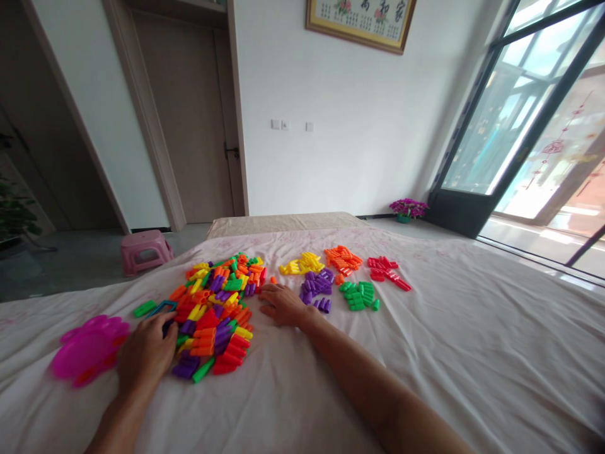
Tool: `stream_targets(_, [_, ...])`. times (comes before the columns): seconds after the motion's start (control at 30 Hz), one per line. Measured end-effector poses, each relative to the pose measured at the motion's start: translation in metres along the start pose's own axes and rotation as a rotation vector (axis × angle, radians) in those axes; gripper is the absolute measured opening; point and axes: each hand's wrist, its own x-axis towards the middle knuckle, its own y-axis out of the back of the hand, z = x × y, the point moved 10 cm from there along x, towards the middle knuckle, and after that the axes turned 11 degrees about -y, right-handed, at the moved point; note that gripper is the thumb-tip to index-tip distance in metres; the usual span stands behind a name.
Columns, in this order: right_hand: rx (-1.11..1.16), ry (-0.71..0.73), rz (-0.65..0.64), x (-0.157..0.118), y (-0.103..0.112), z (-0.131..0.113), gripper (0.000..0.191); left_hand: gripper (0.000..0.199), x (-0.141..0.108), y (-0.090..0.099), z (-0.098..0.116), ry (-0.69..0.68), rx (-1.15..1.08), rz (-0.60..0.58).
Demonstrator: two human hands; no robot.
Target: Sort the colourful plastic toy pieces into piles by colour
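My left hand (pixel 147 348) is at the left edge of a mixed pile of coloured plastic tube pieces (pixel 208 315). Its fingers curl around a blue angular frame-like piece (pixel 163 308), partly hidden by the hand. My right hand (pixel 282 305) lies low over the sheet at the pile's right side, fingers stretched towards red pieces and apart. Beyond it are single-colour groups: yellow pieces (pixel 302 263), purple pieces (pixel 316 287), orange pieces (pixel 343 260), green pieces (pixel 359 296) and red pieces (pixel 388 272).
A pink flower-edged plastic tray (pixel 87 347) lies left of my left hand, near a lone green piece (pixel 144 308). Everything rests on a wrinkled pale sheet (pixel 425 353). A pink stool (pixel 146 251) stands on the floor at left, and a potted purple plant (pixel 409 208) by the far wall.
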Motion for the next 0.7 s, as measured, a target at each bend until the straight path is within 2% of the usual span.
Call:
stream_targets(0.23, [0.028,-0.011,0.016,0.0004,-0.0043,0.0062,0.038,0.047,-0.0002,0.0021,0.0014,-0.008,0.013,0.014])
stream_targets(0.47, [0.014,0.001,0.022,0.0002,-0.0032,0.0045,0.028,0.046,-0.0001,0.0011,-0.0001,-0.018,0.025,0.036])
stream_targets(0.7, [0.024,-0.002,0.032,-0.0005,-0.0004,0.0029,0.027,0.045,-0.0001,-0.0006,-0.0013,-0.02,0.018,0.038])
